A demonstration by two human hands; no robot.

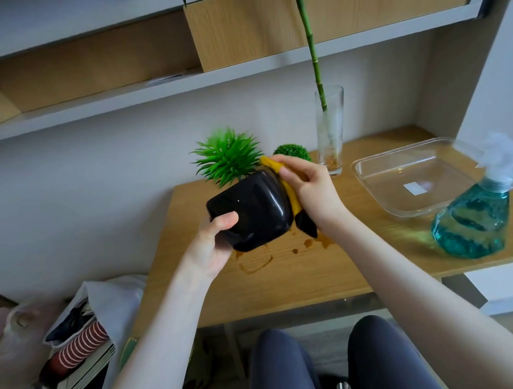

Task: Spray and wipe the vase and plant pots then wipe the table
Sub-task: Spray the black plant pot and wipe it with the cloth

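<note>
Knees in dark trousers (342, 363) sit lowest in my view, tucked under the front edge of the wooden table (310, 279). Above them I have my left hand (213, 242) curled round the base end of the black plant pot (250, 209), thumb on its glossy side, holding it tipped over in the air above the table's left half, its spiky green plant (228, 157) pointing away toward the wall. My right hand (307, 186) grips the yellow cloth (290, 193) and presses it against the pot's right side near the rim. I judge this to be the wiping of a pot, with the table wipe not yet done: wet drops and a ring-shaped smear (257, 261) lie on the wood right under the pot. Next I would turn the pot in my left hand to bring an unwiped face to the cloth, keeping it firm, since the glossy surface looks slippery. Behind my right hand a small round green plant (291, 152) peeks out; whether its pot has been wiped I cannot tell. Toward the back edge stands the glass vase (330, 133) with a tall green stalk (311, 47). At the right end are a clear plastic tray (374, 184) and, near the front edge, the teal spray bottle (471, 218); all three must be worked round when the table is wiped. A bag of clutter (79, 331) sits on the floor left.
</note>
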